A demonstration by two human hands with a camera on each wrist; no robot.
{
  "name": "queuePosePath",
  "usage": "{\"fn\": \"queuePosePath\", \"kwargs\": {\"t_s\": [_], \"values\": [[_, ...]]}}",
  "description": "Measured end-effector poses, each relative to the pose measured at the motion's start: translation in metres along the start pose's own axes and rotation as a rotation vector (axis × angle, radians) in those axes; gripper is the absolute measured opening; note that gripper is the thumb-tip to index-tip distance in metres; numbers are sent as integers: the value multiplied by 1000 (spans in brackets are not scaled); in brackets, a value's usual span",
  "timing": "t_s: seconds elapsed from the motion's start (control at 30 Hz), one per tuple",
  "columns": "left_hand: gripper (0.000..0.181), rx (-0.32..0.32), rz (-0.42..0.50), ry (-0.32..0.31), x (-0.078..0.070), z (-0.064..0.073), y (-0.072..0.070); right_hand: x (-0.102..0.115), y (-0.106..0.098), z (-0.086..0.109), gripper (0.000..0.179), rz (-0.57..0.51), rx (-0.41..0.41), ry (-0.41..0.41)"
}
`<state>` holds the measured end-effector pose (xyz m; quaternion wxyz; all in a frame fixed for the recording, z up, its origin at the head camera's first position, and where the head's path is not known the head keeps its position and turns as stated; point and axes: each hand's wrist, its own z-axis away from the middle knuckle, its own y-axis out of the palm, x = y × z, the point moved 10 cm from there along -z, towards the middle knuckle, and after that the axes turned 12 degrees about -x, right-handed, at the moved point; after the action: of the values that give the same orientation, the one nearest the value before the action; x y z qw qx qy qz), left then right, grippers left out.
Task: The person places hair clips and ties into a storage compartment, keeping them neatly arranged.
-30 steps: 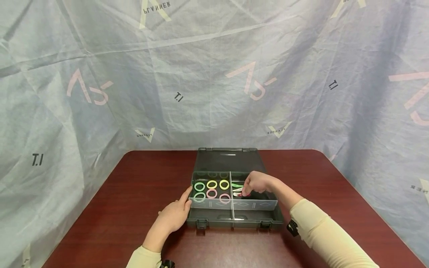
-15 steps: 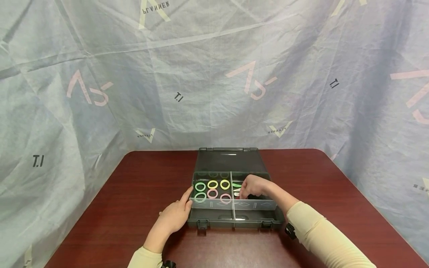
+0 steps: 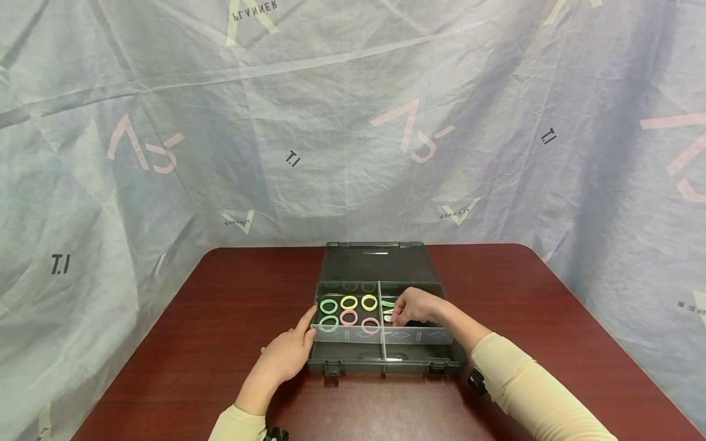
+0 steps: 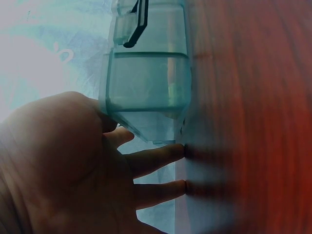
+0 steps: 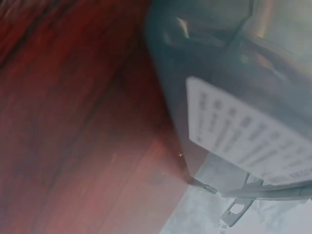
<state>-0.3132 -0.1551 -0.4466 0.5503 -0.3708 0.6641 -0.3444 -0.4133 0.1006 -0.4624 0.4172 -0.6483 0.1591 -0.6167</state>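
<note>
A dark translucent divided box [image 3: 347,367] lies on the table with its lid folded back. Its left compartment holds several pastel hair ties, among them a yellow hair tie [image 3: 349,297] and a pink hair tie [image 3: 371,318]. My left hand [image 3: 288,354] rests against the box's left side, fingers extended; the left wrist view shows fingertips down at the table. Inside the right compartment, my right hand [image 3: 417,305] pinches a small red hair clip, mostly hidden by the fingers, beside a white hair clip [image 3: 388,318] and a green hair clip [image 3: 388,304].
A clear divider [image 3: 436,335] separates the back compartments from the front ones. Front latches [image 3: 332,369] hang loose over the brown table [image 3: 248,275]. Behind the table hangs a grey printed cloth [image 3: 342,122]. A white printed label [image 5: 234,131] is on the box in the right wrist view.
My right hand has shifted slightly left and lower in the right compartment, and the red hair clip has gone almost out of sight beneath the fingers. The left hand stays in place.
</note>
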Motion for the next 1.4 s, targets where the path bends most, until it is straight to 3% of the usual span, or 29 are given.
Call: {"fn": "queuePosePath", "kwargs": {"t_s": [0.43,0.83,1.03,1.4], "values": [[53,-9,-15,4,-1,0,-2,10,-22,2,3,-121,18,-83],[53,4,-3,5,-1,0,-1,8,-62,20,20,-235,12,-145],[54,11,-6,6,2,0,0,1,-79,34,17,-222,-6,-161],[55,3,-10,6,1,0,0,-26,-92,64,14,-234,58,-139]]}}
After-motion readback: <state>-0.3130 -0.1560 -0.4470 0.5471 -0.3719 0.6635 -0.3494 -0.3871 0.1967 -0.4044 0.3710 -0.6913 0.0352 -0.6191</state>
